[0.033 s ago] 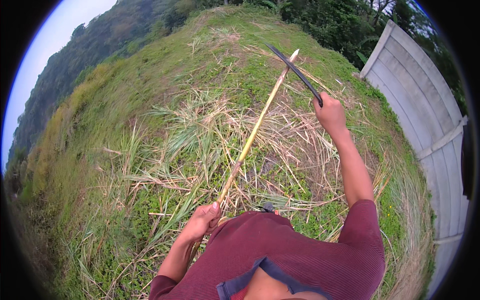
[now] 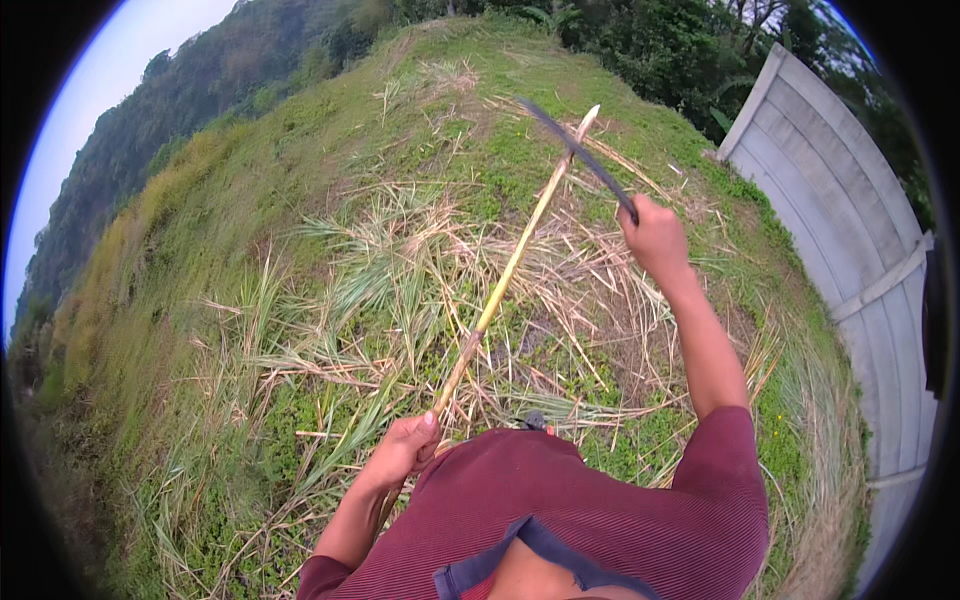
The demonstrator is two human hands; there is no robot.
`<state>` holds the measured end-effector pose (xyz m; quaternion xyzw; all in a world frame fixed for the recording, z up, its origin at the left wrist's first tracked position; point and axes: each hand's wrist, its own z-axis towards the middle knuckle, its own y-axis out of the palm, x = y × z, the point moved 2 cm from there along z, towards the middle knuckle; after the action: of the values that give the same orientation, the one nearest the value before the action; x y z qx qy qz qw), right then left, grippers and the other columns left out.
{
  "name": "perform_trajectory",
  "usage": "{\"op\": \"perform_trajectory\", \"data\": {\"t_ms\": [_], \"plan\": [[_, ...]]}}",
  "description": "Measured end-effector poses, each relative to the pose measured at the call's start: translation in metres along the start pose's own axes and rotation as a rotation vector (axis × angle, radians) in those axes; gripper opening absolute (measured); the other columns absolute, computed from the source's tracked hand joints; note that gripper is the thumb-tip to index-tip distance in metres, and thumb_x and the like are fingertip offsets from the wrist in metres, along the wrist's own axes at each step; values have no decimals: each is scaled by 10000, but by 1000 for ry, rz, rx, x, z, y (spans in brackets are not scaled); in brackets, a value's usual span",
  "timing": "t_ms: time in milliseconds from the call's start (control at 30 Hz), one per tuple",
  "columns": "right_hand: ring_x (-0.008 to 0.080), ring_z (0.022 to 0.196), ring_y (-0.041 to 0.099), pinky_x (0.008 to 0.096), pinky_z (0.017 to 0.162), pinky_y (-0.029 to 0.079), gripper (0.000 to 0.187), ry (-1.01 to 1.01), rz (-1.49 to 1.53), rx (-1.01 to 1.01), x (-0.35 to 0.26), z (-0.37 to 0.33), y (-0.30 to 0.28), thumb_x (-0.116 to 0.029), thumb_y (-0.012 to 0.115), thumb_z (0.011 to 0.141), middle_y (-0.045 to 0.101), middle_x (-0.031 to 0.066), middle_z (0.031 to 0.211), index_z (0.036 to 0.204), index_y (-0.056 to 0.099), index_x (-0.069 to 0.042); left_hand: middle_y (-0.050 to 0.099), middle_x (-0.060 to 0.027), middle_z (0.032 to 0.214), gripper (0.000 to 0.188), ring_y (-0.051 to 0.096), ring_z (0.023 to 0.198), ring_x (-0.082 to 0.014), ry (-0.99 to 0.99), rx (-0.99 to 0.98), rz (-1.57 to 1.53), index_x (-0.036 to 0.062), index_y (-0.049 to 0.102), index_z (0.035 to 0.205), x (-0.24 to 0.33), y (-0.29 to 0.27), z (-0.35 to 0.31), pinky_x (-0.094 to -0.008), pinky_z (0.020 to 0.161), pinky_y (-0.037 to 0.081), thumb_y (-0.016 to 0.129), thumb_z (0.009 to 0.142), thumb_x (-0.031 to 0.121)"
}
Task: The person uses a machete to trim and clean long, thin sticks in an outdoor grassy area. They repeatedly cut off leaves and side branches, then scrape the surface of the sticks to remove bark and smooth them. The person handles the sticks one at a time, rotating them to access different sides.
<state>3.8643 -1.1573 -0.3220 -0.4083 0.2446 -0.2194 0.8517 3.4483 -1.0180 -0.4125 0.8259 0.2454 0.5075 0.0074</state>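
My left hand [image 2: 405, 448] is closed round the lower part of a long yellow cane stalk [image 2: 511, 268], low in front of my body. The stalk slants up and away to the right, with brownish joints along it and a pale, pointed far end. My right hand [image 2: 656, 238] grips a machete [image 2: 606, 180] with a dark, slim, slightly curved blade; its handle is hidden in my fist. The blade crosses the stalk a little below the pointed end, slightly blurred. Whether it touches the stalk I cannot tell.
Cut dry and green leaves [image 2: 400, 255] lie strewn over the low green growth. A grey panelled concrete wall [image 2: 835, 170] stands on the right. Trees [image 2: 660, 60] line the far edge, and a wooded hillside [image 2: 200, 90] rises at the left.
The machete and my right hand have shifted slightly nearer and to the left, so the blade crosses the stalk a bit lower. My left hand stays nearly in place on the stalk.
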Motion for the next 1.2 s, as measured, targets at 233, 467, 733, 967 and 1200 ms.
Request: {"op": "perform_trajectory", "data": {"t_ms": [233,467,733,967,1200], "plan": [[340,606,635,470,539,499,176,5,-74,-26,14,1,-11,-231,633,877,621,136,667,814,585,-73,363,69,556,488,293,496,-56,67,105,111,124,426,651,5,13,-2,-249,464,247,439,1024,439],[339,593,639,464,550,521,207,-170,-126,-84,0,-10,-5,-249,614,893,610,149,652,802,554,-72,355,25,555,510,307,544,-95,250,242,432,34,442,685,-18,7,1,-306,488,282,434,1030,411],[309,548,641,432,516,530,232,-319,-119,-10,-19,-16,-2,-226,588,919,607,128,612,769,550,-53,424,-100,518,449,372,458,-193,415,482,693,-2,489,708,-17,15,-9,-371,469,333,495,1011,329],[314,566,650,438,514,532,210,-275,-181,-82,-31,-28,-17,-232,595,914,640,140,671,806,570,-54,440,-136,511,401,376,428,-237,404,491,713,1,486,709,-21,20,-14,-382,455,336,525,998,277],[378,606,639,486,572,523,233,47,-73,-6,3,-10,-7,-223,616,894,636,186,697,802,536,-24,446,-118,505,380,378,426,-199,470,491,661,-1,524,728,-20,14,-13,-368,451,330,527,999,265]]}}
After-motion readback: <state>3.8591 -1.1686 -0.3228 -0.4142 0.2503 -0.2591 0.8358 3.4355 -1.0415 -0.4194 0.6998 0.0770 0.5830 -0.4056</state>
